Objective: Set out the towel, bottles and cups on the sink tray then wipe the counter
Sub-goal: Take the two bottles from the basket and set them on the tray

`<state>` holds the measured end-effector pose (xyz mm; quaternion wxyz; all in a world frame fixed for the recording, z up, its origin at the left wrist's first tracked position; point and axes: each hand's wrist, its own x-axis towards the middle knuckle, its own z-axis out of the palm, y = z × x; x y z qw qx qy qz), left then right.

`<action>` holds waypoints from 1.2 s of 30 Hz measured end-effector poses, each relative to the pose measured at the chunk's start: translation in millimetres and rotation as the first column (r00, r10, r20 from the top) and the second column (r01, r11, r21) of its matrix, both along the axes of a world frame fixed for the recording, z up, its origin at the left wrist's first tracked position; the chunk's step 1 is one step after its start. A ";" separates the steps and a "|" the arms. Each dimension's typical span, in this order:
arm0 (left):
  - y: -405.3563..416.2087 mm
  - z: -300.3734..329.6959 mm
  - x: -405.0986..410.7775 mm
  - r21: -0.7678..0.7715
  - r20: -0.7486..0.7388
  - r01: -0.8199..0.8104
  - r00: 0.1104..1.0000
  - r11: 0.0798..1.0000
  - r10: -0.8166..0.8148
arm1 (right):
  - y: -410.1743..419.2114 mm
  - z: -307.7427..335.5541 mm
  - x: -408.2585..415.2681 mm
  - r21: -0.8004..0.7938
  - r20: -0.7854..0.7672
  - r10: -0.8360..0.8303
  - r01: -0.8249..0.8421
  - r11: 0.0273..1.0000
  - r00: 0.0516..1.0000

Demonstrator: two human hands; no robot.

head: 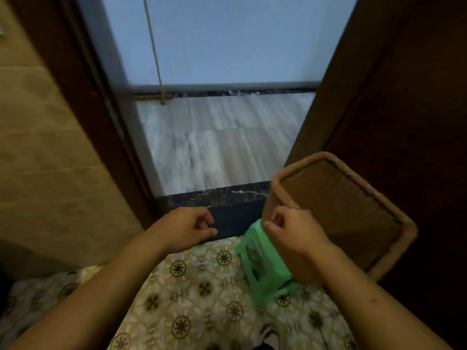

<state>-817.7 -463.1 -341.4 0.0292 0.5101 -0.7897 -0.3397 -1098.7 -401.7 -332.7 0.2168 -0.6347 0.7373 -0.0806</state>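
Note:
A brown woven tray (338, 208) hangs tilted at the right, its inside facing me and nothing in it. My right hand (293, 236) grips its near left rim with curled fingers. My left hand (187, 228) is held out beside it, about a hand's width to the left, fingers curled in loosely and holding nothing. No towel, bottle, cup, sink or counter is in view. The picture is blurred by motion.
I face a doorway with a dark stone threshold (214, 195) and pale streaked floor (217, 142) beyond. A dark wooden door (404, 97) stands at the right, a tiled wall (45, 147) at the left. A green plastic stool (262, 263) sits on the patterned floor (202, 299) under my right hand.

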 end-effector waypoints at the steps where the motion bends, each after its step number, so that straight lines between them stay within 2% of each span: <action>1: -7.2 -1.3 -33.1 0.007 0.007 0.025 1.000 1.000 -0.025 | 0.9 -3.9 -31.0 0.013 0.024 -0.033 0.033 0.999 0.999; 7: -40.0 -7.0 -199.2 0.011 0.048 0.186 0.981 0.982 -0.186 | -0.8 -35.8 -184.6 0.099 0.063 -0.213 0.207 0.973 0.975; 14: -87.1 -35.6 -319.6 0.037 0.203 0.407 0.891 0.912 -0.406 | -21.3 -83.1 -275.8 0.218 0.063 -0.344 0.324 0.921 0.937; 18: -106.1 -71.6 -375.7 0.083 0.328 0.583 0.750 0.808 -0.575 | -31.0 -116.2 -291.4 0.332 0.040 -0.369 0.336 0.881 0.929; 22: -113.1 -114.6 -418.4 0.184 0.311 0.719 0.604 0.670 -0.734 | -36.5 -152.3 -289.3 0.476 -0.007 -0.371 0.330 0.815 0.928; 24: -109.0 -134.8 -435.1 0.215 0.389 0.805 0.449 0.553 -0.805 | -35.5 -173.1 -283.4 0.532 -0.034 -0.351 0.314 0.786 0.936; 26: -101.7 -154.7 -448.3 0.237 0.505 0.888 0.233 0.394 -0.831 | -34.2 -192.0 -274.7 0.587 -0.054 -0.321 0.290 0.756 0.945; 27: -98.6 -163.8 -453.2 0.261 0.535 0.898 0.171 0.354 -0.828 | -33.6 -200.8 -270.9 0.605 -0.058 -0.309 0.280 0.745 0.949; 30: -96.8 -188.4 -462.2 0.329 0.550 0.876 0.127 0.353 -0.825 | -31.7 -225.4 -262.3 0.639 -0.094 -0.316 0.301 0.708 0.944; 34: -97.1 -200.1 -471.2 0.411 0.477 0.849 0.110 0.333 -0.872 | -30.1 -249.6 -261.5 0.678 -0.076 -0.417 0.354 0.645 0.906; 36: -95.2 -203.1 -474.2 0.414 0.446 0.850 0.123 0.326 -0.887 | -28.6 -258.5 -262.9 0.674 -0.091 -0.350 0.317 0.667 0.932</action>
